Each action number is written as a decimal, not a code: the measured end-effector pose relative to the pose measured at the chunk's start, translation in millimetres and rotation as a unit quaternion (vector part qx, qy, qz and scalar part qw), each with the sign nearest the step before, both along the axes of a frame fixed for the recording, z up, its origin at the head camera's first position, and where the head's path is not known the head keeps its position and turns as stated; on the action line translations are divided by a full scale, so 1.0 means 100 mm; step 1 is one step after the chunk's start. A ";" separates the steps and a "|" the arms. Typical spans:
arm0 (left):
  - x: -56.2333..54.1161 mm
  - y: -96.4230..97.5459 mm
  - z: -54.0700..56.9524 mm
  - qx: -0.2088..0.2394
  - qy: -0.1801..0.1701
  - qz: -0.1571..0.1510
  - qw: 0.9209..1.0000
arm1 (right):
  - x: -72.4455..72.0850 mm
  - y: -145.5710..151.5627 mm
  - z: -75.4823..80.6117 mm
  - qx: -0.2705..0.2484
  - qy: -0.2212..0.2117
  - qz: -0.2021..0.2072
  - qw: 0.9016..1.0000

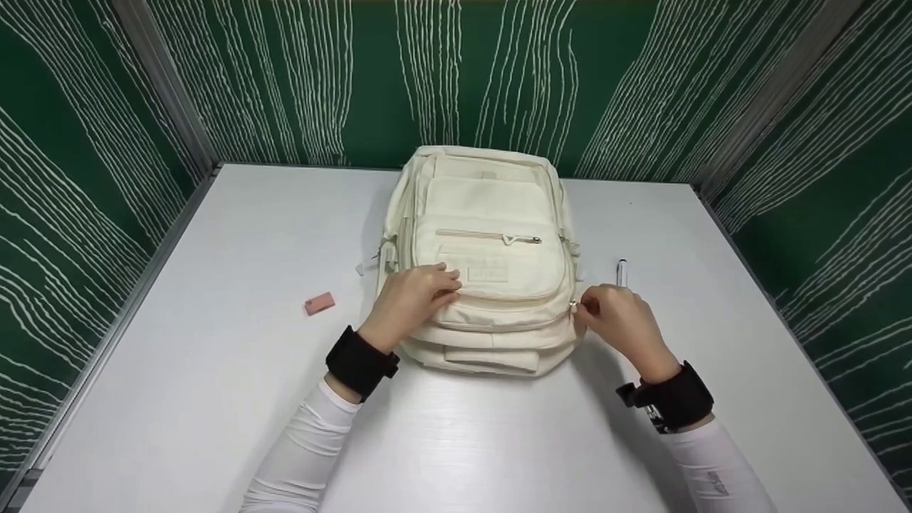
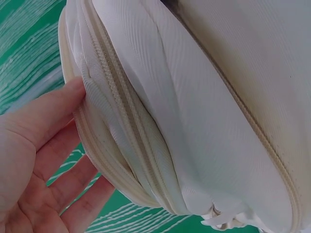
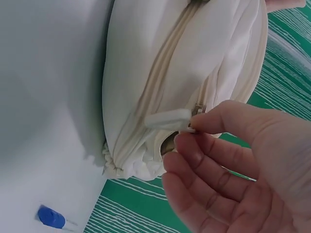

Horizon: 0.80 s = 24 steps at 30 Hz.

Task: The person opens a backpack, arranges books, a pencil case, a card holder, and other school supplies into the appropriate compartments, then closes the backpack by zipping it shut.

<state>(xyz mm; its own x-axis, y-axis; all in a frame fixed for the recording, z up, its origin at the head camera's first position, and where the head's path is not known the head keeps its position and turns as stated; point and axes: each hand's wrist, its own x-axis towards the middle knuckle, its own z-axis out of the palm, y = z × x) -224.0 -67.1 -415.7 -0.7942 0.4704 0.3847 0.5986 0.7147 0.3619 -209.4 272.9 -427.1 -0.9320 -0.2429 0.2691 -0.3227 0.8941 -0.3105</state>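
Observation:
A cream backpack (image 1: 491, 199) lies on the white table with its front pockets facing up. My left hand (image 1: 415, 296) pinches the edge of its front pocket, thumb on one side and fingers behind, as the left wrist view shows. At the bag's right side my right hand (image 1: 620, 317) holds a zipper pull (image 3: 170, 119) between thumb and index finger. In the right wrist view the zipper beside the pull is partly open, with a dark gap below the slider. Another zipper (image 2: 121, 92) curves along the pocket near my left thumb.
A small pink box-shaped item (image 1: 320, 303) lies on the table (image 1: 442, 456) left of the backpack. To the right, behind my right hand, is a pen (image 1: 622, 272); its blue end (image 3: 51, 217) shows in the right wrist view. Green walls with white lines enclose the table.

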 end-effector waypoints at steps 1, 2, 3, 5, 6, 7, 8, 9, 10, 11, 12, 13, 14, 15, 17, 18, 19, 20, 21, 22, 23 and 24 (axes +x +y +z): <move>0.00 0.00 0.00 -0.001 0.001 0.000 1.000 | -0.03 0.01 0.01 0.002 0.004 -0.001 1.000; 0.00 0.00 0.00 -0.001 0.002 0.001 1.000 | -0.06 0.02 0.01 0.005 0.008 -0.002 1.000; 0.00 0.00 0.00 -0.001 0.003 0.001 1.000 | -0.09 0.03 0.02 0.008 0.014 -0.002 1.000; 0.00 0.00 0.00 0.003 0.005 -0.001 1.000 | -0.15 0.04 0.03 0.012 0.019 -0.003 1.000; 0.00 0.00 0.00 0.004 0.006 -0.002 1.000 | -0.18 0.05 0.03 0.014 0.021 -0.002 1.000; 0.00 0.00 0.00 0.006 0.007 -0.003 1.000 | -0.22 0.05 0.04 0.015 0.022 -0.002 1.000; 0.01 0.00 0.00 0.007 0.007 -0.003 1.000 | -0.26 0.05 0.04 0.016 0.023 -0.003 1.000; 0.01 -0.01 0.01 0.008 0.007 -0.005 1.000 | -0.30 0.06 0.05 0.017 0.022 -0.004 1.000; 0.01 -0.01 0.01 0.009 0.007 -0.006 1.000 | -0.33 0.06 0.05 0.017 0.019 -0.007 1.000; 0.01 -0.01 0.01 0.009 0.007 -0.007 1.000 | -0.38 0.06 0.05 0.016 0.019 -0.009 1.000; 0.00 -0.01 0.01 0.009 0.007 -0.007 1.000 | -0.42 0.06 0.06 0.016 0.018 -0.012 1.000; 0.00 -0.01 0.01 0.009 0.007 -0.008 1.000 | -0.46 0.06 0.06 0.015 0.018 -0.014 1.000; 0.00 -0.01 0.01 0.009 0.006 -0.008 1.000 | -0.50 0.06 0.07 0.014 0.018 -0.016 1.000; 0.00 -0.01 0.02 0.009 0.006 -0.009 1.000 | -0.54 0.06 0.08 0.013 0.017 -0.018 1.000; 0.00 -0.01 0.02 0.007 0.004 -0.009 1.000 | -0.63 0.05 0.09 0.011 0.020 -0.020 1.000; 0.00 -0.01 0.02 0.006 0.002 -0.009 1.000 | -0.67 0.05 0.09 0.011 0.021 -0.022 0.999; 0.00 -0.01 0.02 0.006 0.000 -0.008 1.000 | -0.71 0.05 0.09 0.010 0.023 -0.023 0.999; 0.01 -0.01 0.03 0.005 -0.002 -0.008 1.000 | -0.75 0.05 0.10 0.010 0.023 -0.025 0.999; 0.01 -0.01 0.03 0.005 -0.004 -0.008 1.000 | -0.78 0.05 0.10 0.010 0.022 -0.028 0.999; 0.01 0.00 0.03 0.005 -0.005 -0.008 1.000 | -0.82 0.05 0.10 0.009 0.022 -0.030 0.999; 0.01 0.00 0.03 0.006 -0.005 -0.008 1.000 | -0.85 0.05 0.10 0.009 0.021 -0.033 0.999; 0.01 0.00 0.03 0.006 -0.005 -0.008 1.000 | -0.88 0.05 0.11 0.009 0.020 -0.037 0.999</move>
